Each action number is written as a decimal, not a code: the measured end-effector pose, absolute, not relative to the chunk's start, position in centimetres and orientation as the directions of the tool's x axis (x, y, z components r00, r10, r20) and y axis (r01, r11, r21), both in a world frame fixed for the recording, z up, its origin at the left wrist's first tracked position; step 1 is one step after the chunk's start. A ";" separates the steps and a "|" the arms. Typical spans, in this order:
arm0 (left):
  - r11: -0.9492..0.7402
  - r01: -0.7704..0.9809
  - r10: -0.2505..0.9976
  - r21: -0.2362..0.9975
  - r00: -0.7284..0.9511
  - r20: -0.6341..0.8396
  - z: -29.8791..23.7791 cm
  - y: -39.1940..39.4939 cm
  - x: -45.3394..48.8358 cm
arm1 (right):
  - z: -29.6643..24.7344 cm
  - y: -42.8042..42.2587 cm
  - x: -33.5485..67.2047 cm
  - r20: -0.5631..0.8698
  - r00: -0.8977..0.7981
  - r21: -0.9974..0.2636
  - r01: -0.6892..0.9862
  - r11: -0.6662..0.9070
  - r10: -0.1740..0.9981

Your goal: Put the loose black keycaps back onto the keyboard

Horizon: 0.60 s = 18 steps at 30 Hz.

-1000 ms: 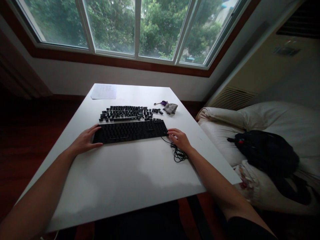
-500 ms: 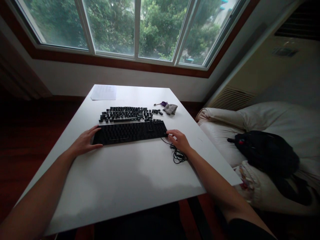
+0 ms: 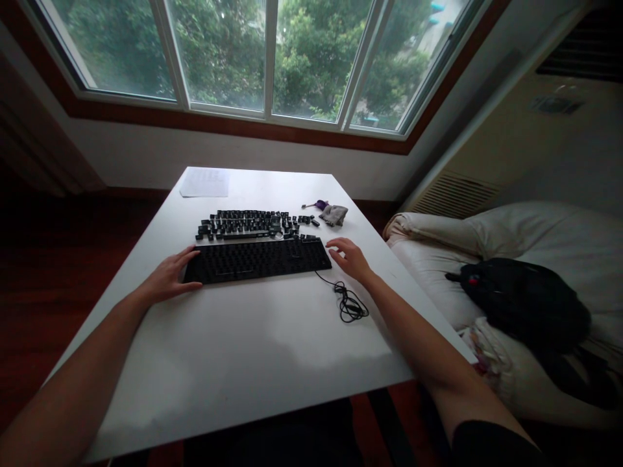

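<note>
A black keyboard [image 3: 257, 261] with its keycaps off lies across the white table. My left hand [image 3: 171, 275] grips its left end, thumb along the front edge and fingers at the back corner. Just off the right end, my right hand [image 3: 351, 258] is open, fingers apart and holding nothing. Behind the keyboard, loose black keycaps [image 3: 243, 221] are laid out in rows. The keyboard's black cable [image 3: 349, 303] leaves its front edge and lies in a loose coil near my right wrist.
A grey cloth [image 3: 333, 215] and a small purple-handled brush [image 3: 320, 205] lie at the back right of the table [image 3: 253, 363]. A sheet of paper [image 3: 205, 182] rests at the far left corner. On the right, a black bag [image 3: 525, 305] sits on a pale sofa [image 3: 438, 237].
My right hand has come off the keyboard's right end and moved slightly back and right, its fingers opening. My left hand stays on the left end. The view has shifted slightly.
</note>
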<state>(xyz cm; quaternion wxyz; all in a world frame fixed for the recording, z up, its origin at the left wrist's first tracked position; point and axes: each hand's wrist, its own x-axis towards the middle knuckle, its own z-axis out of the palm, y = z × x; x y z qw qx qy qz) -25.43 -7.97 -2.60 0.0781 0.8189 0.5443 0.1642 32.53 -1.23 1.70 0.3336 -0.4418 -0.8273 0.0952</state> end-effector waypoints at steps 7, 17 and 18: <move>-0.418 0.863 0.908 0.283 0.385 0.168 -2.4 -7.8 -25.5 | 1.9 6.1 30.7 0.345 -0.409 -0.360 0.774 0.521 0.845; -0.437 0.863 0.896 0.252 0.396 0.200 -2.0 -8.1 -24.7 | 3.9 12.1 27.3 -0.132 -0.472 -0.021 0.880 0.474 0.871; -0.438 0.863 0.896 0.251 0.394 0.207 -2.0 -8.1 -24.7 | 3.9 12.5 27.0 -0.156 -0.470 -0.003 0.880 0.476 0.869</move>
